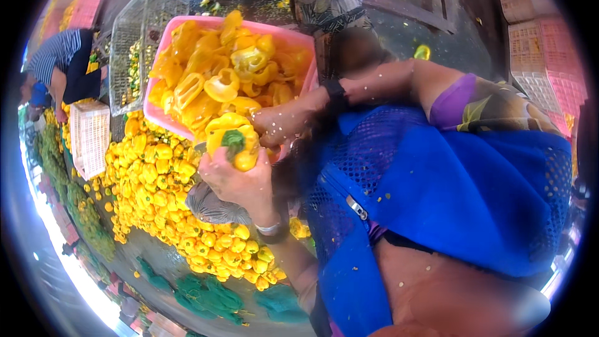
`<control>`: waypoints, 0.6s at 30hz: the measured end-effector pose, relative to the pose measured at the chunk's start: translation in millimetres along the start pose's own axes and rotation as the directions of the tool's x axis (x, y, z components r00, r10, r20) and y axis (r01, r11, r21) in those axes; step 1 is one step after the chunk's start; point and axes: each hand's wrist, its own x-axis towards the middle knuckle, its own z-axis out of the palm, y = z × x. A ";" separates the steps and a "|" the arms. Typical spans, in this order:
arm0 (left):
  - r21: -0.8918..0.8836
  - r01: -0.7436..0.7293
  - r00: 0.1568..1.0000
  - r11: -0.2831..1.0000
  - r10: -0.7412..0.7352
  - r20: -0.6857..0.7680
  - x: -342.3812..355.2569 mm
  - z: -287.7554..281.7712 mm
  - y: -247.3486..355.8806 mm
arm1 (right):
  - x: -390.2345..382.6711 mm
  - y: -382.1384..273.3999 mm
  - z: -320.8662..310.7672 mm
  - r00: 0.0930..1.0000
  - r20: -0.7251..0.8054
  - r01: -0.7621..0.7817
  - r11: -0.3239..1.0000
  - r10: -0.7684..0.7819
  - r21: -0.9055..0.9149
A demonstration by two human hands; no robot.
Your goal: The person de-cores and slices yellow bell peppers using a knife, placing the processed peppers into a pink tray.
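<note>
1. On my feed the floor (pixel 134 257) runs under everything, with the wearer's blue vest (pixel 449 193) filling much of the right side.
2. Left of the vest I see a broad pile of whole yellow peppers (pixel 150 175) spread on the floor, running below the pink crate.
3. That pink crate (pixel 298 30) stands directly in front of the wearer, heaped with cut yellow pepper pieces (pixel 221 84).
4. Just beyond it is a grey lattice crate (pixel 118 56), with bits of yellow and green showing through its sides.
5. At the far left I have a co-worker in a striped top (pixel 56 53), bent over near a white crate (pixel 90 137).
6. Green netting (pixel 206 296) lies on the floor below the pile.
7. The wearer's left hand (pixel 234 180) is closed around one yellow pepper, thumb and fingers cupping it from below in my view.
8. The right hand (pixel 284 123), a black band (pixel 337 95) at its wrist, sits curled just beside that pepper; its fingertips are partly hidden, so I can't tell whether it grips anything.
9. The held pepper (pixel 218 130) is between the two hands, over the lower edge of the pink crate as I see it, apart from the pile.
10. Its green stem (pixel 233 141) faces up toward my camera.
</note>
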 end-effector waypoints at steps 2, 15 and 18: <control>-0.191 0.133 0.991 0.973 -0.134 0.007 -2.5 2.2 2.1 | 5.8 30.0 7.7 0.980 -0.150 0.119 0.988 -0.133 -0.100; -0.772 0.495 0.799 0.397 -0.557 0.226 -16.7 35.5 29.2 | -39.9 34.7 -17.4 0.997 -0.052 0.015 0.547 0.052 0.837; -0.803 0.492 0.833 0.336 -0.449 0.323 -28.1 40.4 32.6 | -46.0 45.5 -27.5 0.999 -0.041 0.047 0.527 -0.024 0.849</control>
